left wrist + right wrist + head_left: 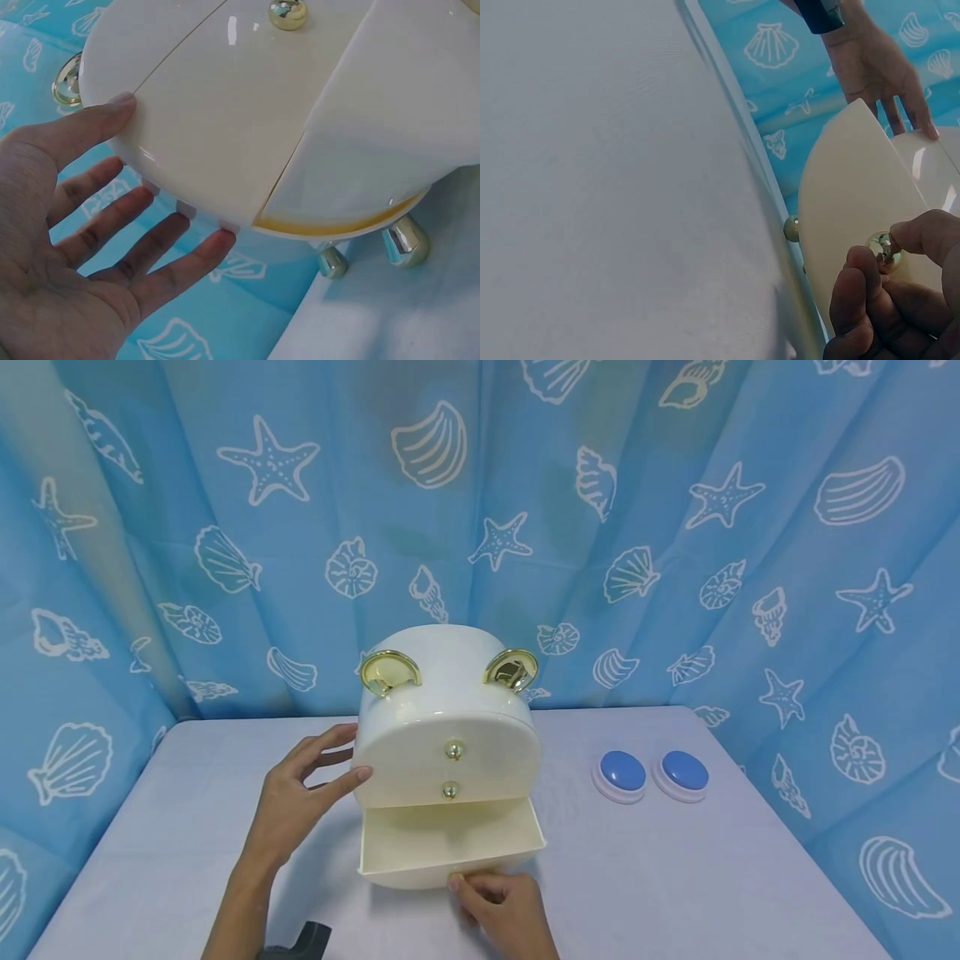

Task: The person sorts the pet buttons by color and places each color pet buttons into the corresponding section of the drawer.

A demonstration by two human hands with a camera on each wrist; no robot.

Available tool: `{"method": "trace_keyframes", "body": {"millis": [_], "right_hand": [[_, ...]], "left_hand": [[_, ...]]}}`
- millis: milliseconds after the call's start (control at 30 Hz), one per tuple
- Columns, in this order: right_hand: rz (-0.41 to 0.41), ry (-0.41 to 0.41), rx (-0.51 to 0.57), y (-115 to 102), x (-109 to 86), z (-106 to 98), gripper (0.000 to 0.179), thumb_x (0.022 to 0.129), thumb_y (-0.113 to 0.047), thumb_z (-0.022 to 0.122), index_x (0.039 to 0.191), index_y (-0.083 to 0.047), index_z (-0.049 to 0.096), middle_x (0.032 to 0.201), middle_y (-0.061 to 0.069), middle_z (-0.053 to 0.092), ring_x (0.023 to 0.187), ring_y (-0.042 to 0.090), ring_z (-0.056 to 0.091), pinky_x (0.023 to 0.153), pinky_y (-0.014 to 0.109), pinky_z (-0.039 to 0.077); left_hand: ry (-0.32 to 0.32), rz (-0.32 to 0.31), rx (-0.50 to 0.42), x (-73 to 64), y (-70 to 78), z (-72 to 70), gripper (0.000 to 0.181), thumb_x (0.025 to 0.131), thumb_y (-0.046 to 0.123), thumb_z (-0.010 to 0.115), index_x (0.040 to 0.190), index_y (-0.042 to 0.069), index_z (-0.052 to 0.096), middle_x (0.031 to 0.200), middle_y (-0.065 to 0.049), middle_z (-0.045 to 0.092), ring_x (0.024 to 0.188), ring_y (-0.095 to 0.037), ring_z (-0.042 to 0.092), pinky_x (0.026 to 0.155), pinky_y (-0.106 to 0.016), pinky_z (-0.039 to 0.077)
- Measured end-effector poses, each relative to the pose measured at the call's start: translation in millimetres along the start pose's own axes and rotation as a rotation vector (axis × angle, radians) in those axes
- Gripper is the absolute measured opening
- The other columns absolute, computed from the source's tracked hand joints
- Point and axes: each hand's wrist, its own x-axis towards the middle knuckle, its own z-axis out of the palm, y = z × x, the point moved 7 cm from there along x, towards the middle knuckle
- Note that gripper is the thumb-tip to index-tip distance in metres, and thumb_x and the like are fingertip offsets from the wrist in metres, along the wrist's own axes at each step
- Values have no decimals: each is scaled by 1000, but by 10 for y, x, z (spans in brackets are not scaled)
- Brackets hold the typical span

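A white rounded drawer box [448, 727] with gold ears stands on the table, its bottom drawer [450, 839] pulled out toward me. Inside that drawer only bare cream plastic shows. My right hand [506, 906] pinches the drawer's gold knob [885, 251] between thumb and fingers. Against the box's left side rests my left hand [300, 793], its fingers spread and fairly straight. In the left wrist view the thumb touches the front edge, while the other fingertips lie along the side. Two more gold knobs [453, 750] sit on the upper drawer fronts.
To the right of the box, two blue round push buttons [622, 772] with white bases stand side by side on the white tabletop [675, 877]. A blue curtain [487, 468] with shell and starfish prints hangs behind and at both sides.
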Motion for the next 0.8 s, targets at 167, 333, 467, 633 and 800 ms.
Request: {"method": "trace_keyframes", "body": {"millis": [167,333,467,633,800], "right_hand": [[21,0,-20,25,-67,-10,31,88,-37,76,75,-9,78,60,-3,63,60,10,55,53,21,43],[12,9,-21,34,-131,-15,29,88,-34,77,74,-9,78,58,-4,63,61,9,57,57,22,45],[24,6,-15,53,-183,-13,27,86,-33,79,74,-8,78,59,-4,64,60,9,57,57,21,45],[42,-40,6,80,-250,1,29,87,-32,78,73,-6,78,60,-1,64,59,11,55,54,21,44],[94,-65,47,126,-336,18,26,87,-32,78,80,-7,79,63,1,66,62,13,60,53,23,48]], "left_hand": [[1,6,14,9,3,6,68,83,49,79,143,26,56,138,3,55,125,-27,57,92,-52,54],[-2,7,18,10,4,12,69,84,48,79,144,25,55,139,2,54,125,-28,56,92,-53,54],[-4,10,24,6,5,12,69,84,48,79,144,25,55,139,2,54,126,-28,56,92,-53,53],[-6,14,19,2,-3,3,69,84,48,79,144,25,55,139,2,55,125,-28,56,92,-53,54],[-7,20,16,1,-3,-5,67,84,47,79,144,27,55,139,3,54,125,-27,56,93,-52,54]]}}
